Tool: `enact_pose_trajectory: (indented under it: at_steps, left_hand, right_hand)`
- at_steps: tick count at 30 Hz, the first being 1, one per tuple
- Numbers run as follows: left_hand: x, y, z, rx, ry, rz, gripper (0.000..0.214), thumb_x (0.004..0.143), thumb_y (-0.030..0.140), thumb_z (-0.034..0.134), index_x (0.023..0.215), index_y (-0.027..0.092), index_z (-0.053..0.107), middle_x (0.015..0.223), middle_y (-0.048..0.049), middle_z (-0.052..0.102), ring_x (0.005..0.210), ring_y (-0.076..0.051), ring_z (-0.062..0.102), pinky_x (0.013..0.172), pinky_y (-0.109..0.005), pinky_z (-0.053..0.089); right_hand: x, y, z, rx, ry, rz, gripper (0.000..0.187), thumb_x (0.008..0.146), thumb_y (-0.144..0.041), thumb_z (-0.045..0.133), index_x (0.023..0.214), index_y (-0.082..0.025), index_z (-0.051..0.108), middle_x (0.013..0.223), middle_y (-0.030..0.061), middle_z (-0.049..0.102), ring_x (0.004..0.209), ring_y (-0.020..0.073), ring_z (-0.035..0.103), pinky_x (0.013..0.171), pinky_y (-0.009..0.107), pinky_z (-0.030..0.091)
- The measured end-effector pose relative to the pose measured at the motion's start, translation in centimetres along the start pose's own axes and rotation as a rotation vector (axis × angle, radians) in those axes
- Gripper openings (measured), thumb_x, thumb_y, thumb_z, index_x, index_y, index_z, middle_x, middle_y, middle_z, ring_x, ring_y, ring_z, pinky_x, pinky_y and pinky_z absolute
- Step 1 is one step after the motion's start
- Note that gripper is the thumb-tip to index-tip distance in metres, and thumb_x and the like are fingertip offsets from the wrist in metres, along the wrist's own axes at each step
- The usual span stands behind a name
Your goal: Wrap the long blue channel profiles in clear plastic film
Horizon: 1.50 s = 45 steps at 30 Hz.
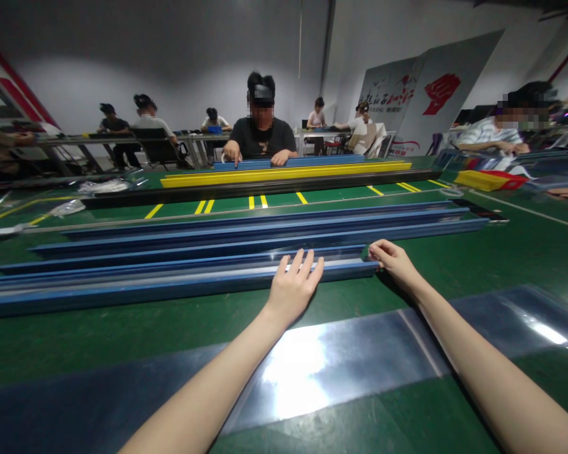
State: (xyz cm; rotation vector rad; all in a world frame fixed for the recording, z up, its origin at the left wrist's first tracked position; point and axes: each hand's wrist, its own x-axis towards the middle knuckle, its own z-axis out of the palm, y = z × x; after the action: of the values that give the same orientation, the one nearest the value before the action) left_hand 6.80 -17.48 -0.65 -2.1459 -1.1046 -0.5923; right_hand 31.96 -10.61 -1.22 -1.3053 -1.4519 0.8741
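A long blue channel strip [170, 291] with raised edges lies crosswise on the green table, and a whitish strip [236, 270] runs along its inside. My left hand [294, 287] rests across this channel towards its right end, fingers spread out flat. Right at the channel's end, my right hand [395, 261] has thumb and fingertips pinched together. Whatever is between those fingertips is too small to make out. Under my forearms a wide, shiny transparent sheet [360, 353] stretches over the table.
More blue channels [265, 236] lie parallel behind mine. Farther off are a black strip [284, 187] and a yellow strip [284, 173], where a person [262, 135] sits opposite with both hands on a blue strip. Yellow and red trays [483, 181] stand at right, near another person.
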Motion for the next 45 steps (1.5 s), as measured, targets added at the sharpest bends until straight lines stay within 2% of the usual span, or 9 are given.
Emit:
enact_pose_trajectory:
  at_steps: [6,16,20,31,45]
  left_hand:
    - [-0.17,0.11,0.25,-0.034,-0.066,-0.022,0.032,0.084,0.013,0.038,0.112,0.017,0.054,0.118,-0.0110,0.056,0.106,-0.023,0.052,0.078,-0.036,0.041]
    - [-0.10,0.20,0.62,-0.055,-0.005,-0.124,0.023,0.084,0.018,0.041,0.095,0.012,0.059,0.101,-0.0112,0.064,0.093,-0.023,0.058,0.075,-0.035,0.039]
    - [-0.08,0.09,0.68,-0.058,0.006,-0.107,0.020,0.084,0.017,0.041,0.092,0.012,0.059,0.097,-0.0104,0.065,0.090,-0.021,0.059,0.074,-0.033,0.038]
    - [0.03,-0.06,0.49,-0.031,-0.087,-0.063,0.015,0.082,0.015,0.042,0.087,0.015,0.057,0.075,-0.0050,0.060,0.069,-0.017,0.054,0.065,-0.032,0.033]
    - [0.09,-0.05,0.45,-0.041,-0.104,-0.073,0.015,0.083,0.016,0.041,0.082,0.015,0.056,0.071,-0.0043,0.057,0.068,-0.018,0.053,0.064,-0.032,0.032]
  right_hand:
    - [-0.05,-0.15,-0.16,0.001,-0.026,0.058,0.031,0.065,-0.048,0.059,0.061,-0.019,0.048,0.055,-0.0044,0.047,0.045,0.0060,0.037,0.044,0.021,0.031]
    - [-0.10,-0.30,-0.04,-0.060,-0.103,0.049,0.034,0.061,-0.050,0.062,0.060,-0.017,0.053,0.056,-0.0024,0.050,0.050,0.0078,0.041,0.046,0.022,0.031]
    - [-0.15,-0.29,0.00,-0.072,-0.113,0.068,0.036,0.060,-0.051,0.062,0.059,-0.017,0.053,0.056,-0.0022,0.050,0.051,0.0081,0.041,0.046,0.022,0.031]
    - [-0.05,-0.15,0.07,-0.058,-0.083,0.081,0.034,0.060,-0.050,0.062,0.066,-0.017,0.055,0.061,-0.0006,0.055,0.052,0.0089,0.043,0.045,0.022,0.031]
    - [0.44,0.61,-0.01,-0.100,-0.070,0.095,0.034,0.057,-0.049,0.063,0.060,-0.016,0.057,0.053,-0.0020,0.053,0.044,0.0070,0.038,0.042,0.022,0.029]
